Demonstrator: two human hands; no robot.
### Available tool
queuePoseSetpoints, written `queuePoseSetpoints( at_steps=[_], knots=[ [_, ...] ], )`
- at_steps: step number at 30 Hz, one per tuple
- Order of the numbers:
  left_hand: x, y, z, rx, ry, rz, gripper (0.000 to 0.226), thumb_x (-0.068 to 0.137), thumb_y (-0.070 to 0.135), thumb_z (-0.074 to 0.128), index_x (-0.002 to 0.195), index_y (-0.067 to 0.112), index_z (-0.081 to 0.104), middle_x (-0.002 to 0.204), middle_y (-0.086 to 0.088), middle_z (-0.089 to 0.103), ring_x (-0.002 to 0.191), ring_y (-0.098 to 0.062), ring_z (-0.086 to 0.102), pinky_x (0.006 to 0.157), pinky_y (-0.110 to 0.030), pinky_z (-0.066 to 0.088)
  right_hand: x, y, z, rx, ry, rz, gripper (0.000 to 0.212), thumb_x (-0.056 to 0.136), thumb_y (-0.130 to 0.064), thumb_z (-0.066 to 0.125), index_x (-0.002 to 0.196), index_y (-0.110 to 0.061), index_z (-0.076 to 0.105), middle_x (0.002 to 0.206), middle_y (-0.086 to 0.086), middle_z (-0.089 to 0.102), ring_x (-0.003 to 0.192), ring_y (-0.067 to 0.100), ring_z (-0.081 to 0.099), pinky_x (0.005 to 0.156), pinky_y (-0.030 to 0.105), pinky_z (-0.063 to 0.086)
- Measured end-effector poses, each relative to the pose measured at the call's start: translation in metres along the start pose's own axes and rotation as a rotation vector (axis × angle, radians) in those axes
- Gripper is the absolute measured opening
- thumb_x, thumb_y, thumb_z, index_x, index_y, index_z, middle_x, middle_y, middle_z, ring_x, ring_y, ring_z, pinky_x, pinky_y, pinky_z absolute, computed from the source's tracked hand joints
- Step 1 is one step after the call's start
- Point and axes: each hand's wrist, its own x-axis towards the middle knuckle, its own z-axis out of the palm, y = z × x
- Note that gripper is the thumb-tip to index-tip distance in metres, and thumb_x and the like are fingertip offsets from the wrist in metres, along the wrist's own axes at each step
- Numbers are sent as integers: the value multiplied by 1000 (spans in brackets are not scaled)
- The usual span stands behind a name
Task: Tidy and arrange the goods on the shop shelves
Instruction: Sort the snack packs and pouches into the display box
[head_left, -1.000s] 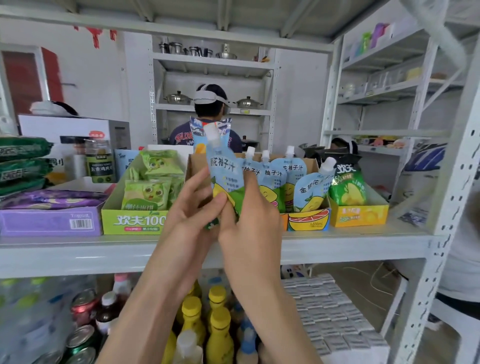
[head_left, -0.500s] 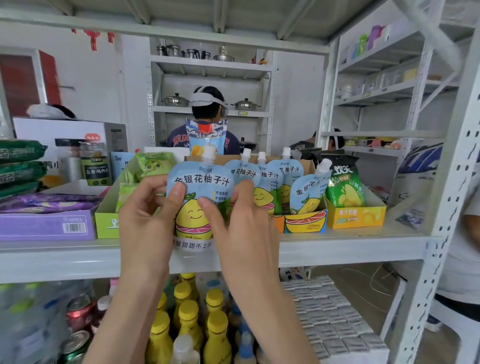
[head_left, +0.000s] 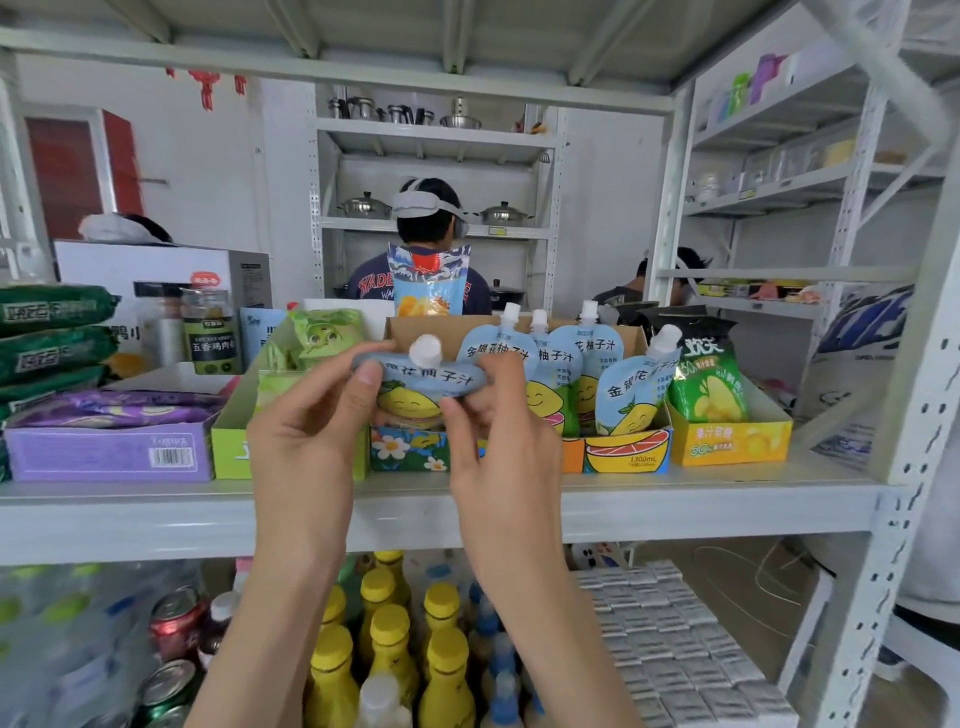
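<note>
Pouch (head_left: 431, 382) of juice is held up in both hands, just over the left front end of the box (head_left: 618, 449) on the shelf (head_left: 701, 499); its white cap (head_left: 426, 348) points up and leans toward the person, so its long side runs top to bottom, tipped; its bottom sits low by the box's front wall, and I cannot tell if it touches the box floor. The left hand (head_left: 306, 447) pinches the pouch's top left corner; the right hand (head_left: 501, 447) pinches its right edge; so the grip is a pinch on each side, with the pouch between the hands. The other pouches (head_left: 550, 364) stand up in a row close on its right. I think the next move is to push it down and stand it straight in that gap; both hands are just as near.
</note>
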Motion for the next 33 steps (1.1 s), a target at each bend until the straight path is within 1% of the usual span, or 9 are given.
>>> queuePoseSetpoints(
  at_steps=[2,4,9,12,18,21,26,29,33],
  knots=[
    [-2,-1,3,34,-66,-23,22,100,14,60,116,15,75,81,-1,73,80,-10,68,83,-20,55,-1,2,2,-57,-2,35,28,101,-23,62,126,-18,50,81,-4,66,70,18,66,61,45,55],
    [-4,0,7,68,-122,-25,25,102,14,57,121,19,72,77,-5,75,85,-14,73,87,-19,54,0,4,2,-72,33,50,30,100,-24,64,128,-18,52,80,-6,69,69,17,67,60,44,55],
    [-10,13,15,87,-181,-11,28,103,18,57,128,27,65,86,-3,78,98,-12,74,91,-18,51,3,3,-3,-81,104,7,22,100,-23,66,119,-15,58,74,-11,66,63,11,64,56,34,52],
    [-12,18,15,103,-207,8,32,103,16,56,131,31,62,91,-1,79,107,-13,71,98,-28,49,5,2,-5,-111,178,-20,20,99,-21,67,116,-14,58,69,-14,61,58,8,60,52,30,50],
    [-13,17,15,133,-199,30,48,103,11,56,143,35,47,112,5,76,115,-12,67,99,-36,48,5,1,-6,-91,155,-9,39,101,-18,61,139,-16,53,82,-12,67,67,9,63,60,30,51],
    [-12,14,13,167,-201,29,52,104,11,55,146,39,44,129,13,68,125,-5,60,100,-31,47,5,1,-6,-142,130,-9,45,102,-18,58,146,-17,48,96,-11,70,73,10,66,62,29,54],
    [-9,1,8,396,-291,85,47,103,8,52,135,41,62,142,27,55,132,11,47,104,-12,42,5,10,-6,-169,73,0,38,101,-15,55,139,-19,57,111,-8,72,91,12,68,73,32,56],
    [-6,-13,9,554,-345,148,41,102,8,53,128,36,69,149,24,50,143,10,33,112,-6,27,7,9,-13,-104,221,-38,28,95,-8,52,117,-15,67,104,-4,70,94,15,65,76,31,53],
    [-6,-29,10,661,-335,207,39,97,16,49,125,33,70,149,16,52,148,-2,32,120,-24,26,12,6,-40,-82,567,-52,24,83,9,51,96,-6,65,90,2,63,86,25,55,75,21,38]
  ],
)
